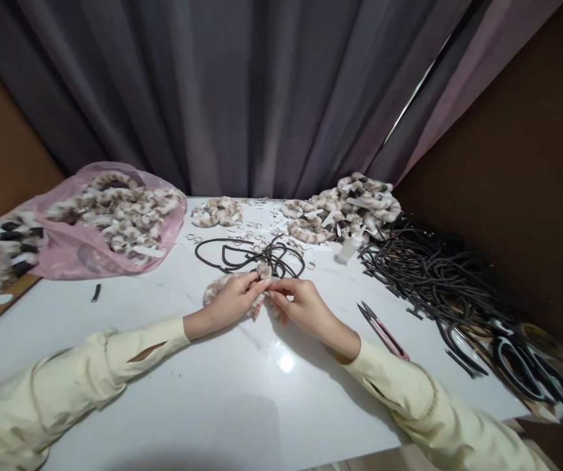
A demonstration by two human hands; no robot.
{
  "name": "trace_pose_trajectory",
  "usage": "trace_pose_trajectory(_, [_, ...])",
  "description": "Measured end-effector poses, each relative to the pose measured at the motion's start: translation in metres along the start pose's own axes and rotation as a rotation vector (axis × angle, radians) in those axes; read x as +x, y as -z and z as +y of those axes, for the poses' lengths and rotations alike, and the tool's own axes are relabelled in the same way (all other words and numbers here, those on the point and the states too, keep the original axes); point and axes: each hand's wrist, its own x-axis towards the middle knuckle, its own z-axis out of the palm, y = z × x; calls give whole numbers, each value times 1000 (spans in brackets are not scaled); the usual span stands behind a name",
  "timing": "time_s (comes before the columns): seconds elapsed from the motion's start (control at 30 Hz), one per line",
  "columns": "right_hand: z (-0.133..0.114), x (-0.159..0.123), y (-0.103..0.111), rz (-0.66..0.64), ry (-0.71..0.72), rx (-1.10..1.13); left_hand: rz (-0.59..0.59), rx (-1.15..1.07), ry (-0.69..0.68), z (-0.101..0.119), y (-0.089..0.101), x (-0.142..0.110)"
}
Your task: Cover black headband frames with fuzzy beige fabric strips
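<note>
My left hand (235,298) is closed around a fluffy beige-and-brown plush tube (215,288), which curves out behind it to the left. One end of the tube sticks up between my hands. My right hand (307,307) meets the left at that end, thumb and fingers pinched together. Whatever lies between those fingertips is too small to make out. Loose black cords (224,265) lie looped just behind both hands. Several small metal rings (311,265) are scattered beyond them.
A pink plastic bag (60,252) with plush loops stands back left; more plush loops (367,199) are heaped back right. Near them sits a small clear bottle (349,248). Thread snips (384,332), a black cord pile (423,275) and scissors (517,367) lie to the right.
</note>
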Motion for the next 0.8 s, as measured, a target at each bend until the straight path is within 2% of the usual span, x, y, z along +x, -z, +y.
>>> trace_pose_trajectory(0.2, [-5, 0, 1, -16, 88, -120, -3, 25, 1, -1, 1, 0])
trace_pose_trajectory(0.3, [-12, 3, 27, -22, 124, -296, 5, -52, 42, -3, 0, 0])
trace_pose_trajectory(0.37, [-11, 2, 60, 115, 35, -522, -11, -177, 111, -4, -1, 1])
trace_pose_trajectory(0.43, [-2, -2, 99, 362, -184, -753, -38, -290, 174, -3, -1, 2])
trace_pose_trajectory(0.47, [5, -4, 117, 480, -306, -799, -48, -324, 193, -3, -1, 3])
trace_pose_trajectory(0.53, [25, -9, 146, 597, -413, -679, -67, -379, 220, -1, 0, 4])
trace_pose_trajectory(0.6, [46, -8, 158, 602, -415, -605, -82, -440, 233, 0, 2, 4])
trace_pose_trajectory(0.7, [72, 4, 152, 583, -365, -465, -96, -512, 243, 0, 4, 5])
trace_pose_trajectory(0.8, [85, 19, 137, 575, -272, -344, -91, -525, 249, 0, 4, 6])
